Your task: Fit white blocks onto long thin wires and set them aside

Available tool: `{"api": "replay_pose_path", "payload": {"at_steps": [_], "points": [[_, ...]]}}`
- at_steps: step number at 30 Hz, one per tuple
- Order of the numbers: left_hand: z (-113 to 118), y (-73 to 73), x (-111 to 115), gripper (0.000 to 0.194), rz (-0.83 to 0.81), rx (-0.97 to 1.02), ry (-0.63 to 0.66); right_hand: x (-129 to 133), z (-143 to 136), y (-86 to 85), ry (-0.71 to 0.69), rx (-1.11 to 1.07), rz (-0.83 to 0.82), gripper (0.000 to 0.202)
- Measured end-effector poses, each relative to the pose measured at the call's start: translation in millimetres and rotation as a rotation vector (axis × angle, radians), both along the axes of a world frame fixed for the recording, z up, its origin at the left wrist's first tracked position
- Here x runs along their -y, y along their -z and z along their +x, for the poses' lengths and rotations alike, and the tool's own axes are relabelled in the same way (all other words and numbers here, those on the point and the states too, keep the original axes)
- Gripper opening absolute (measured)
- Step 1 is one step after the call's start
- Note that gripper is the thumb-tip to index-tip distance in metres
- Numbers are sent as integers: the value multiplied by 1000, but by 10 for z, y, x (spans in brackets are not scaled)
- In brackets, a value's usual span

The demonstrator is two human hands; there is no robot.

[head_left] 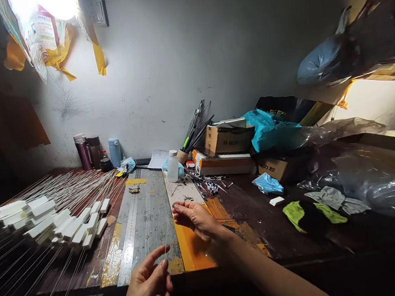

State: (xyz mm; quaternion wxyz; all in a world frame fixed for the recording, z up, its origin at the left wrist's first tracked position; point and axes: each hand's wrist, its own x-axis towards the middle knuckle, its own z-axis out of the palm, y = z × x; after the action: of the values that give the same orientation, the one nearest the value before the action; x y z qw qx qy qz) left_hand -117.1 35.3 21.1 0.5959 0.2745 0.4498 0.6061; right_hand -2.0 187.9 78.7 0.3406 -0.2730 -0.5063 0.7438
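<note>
So this dark red desk (251, 245) is seriously crowded. Whole left side's taken over by a spray of thin wires (84, 183) with a heap of white blocks (76, 224) on them, hemming in the left hand's side. Crumpled clear plastic (393, 183) hogs the far right, and cardboard boxes (230, 138) block the back, next to a teal bag (273, 127). Right hand (197, 218) has thumb and index pinched on something super fine; left hand (149, 280) is lower, fingers loosely spread. Small clear bottle (172, 167) stands just behind, blue mask (267, 184) off to the right. Tiniest of all: a thin strand (167, 229), running from the right fingertips down toward the left index.
</note>
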Motion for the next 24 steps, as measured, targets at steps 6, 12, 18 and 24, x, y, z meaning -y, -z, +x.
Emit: {"api": "replay_pose_path", "payload": {"at_steps": [6,12,18,24], "points": [[34,76,-3,82,-9,27,11,35,-23,37,-66,-22,-103,33],[3,77,-19,85,-33,12,13,106,9,56,-126,-33,-180,25],[-9,75,-33,86,-44,5,19,108,15,78,-168,-38,-185,26],[-7,89,-24,82,-34,1,18,90,10,111,-161,-46,-175,26]]}}
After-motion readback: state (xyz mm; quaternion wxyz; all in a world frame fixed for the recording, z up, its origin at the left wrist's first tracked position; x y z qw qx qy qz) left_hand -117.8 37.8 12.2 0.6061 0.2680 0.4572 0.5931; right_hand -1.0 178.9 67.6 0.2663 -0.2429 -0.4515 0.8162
